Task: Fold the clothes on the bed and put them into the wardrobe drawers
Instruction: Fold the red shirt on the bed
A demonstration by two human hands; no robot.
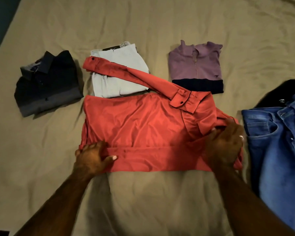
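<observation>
Red satin-like fabric fills the middle of the head view: the red shirt [143,126] lies spread across the tan bedsheet [143,201] directly in front of you, its near hem turned up into a narrow band. Your left hand [92,157] grips the left end of that band, thumb laid flat on top and fingers curled under the edge; your right hand [226,145] is bunched into the cloth at the right end, fingers curled round a gather of fabric near the shoulder. By the look of it you are partway through folding this shirt, with the first lengthwise fold being made. One sleeve [131,77] trails away to the upper left and lies across the folded pale trousers [119,72], so the next move probably calls for drawing that sleeve back onto the body before you carry the fold further, or it may drag the trousers out of shape. Folded pieces sit beyond: a dark shirt [48,84] at left, well apart, and a purple zip top [196,67] at right, just past the shirt's far corner. Blue jeans [276,143] lie unfolded just beside your right hand, crowding that edge. Open sheet lies to the left and between your forearms. No wardrobe or drawer is in view.
</observation>
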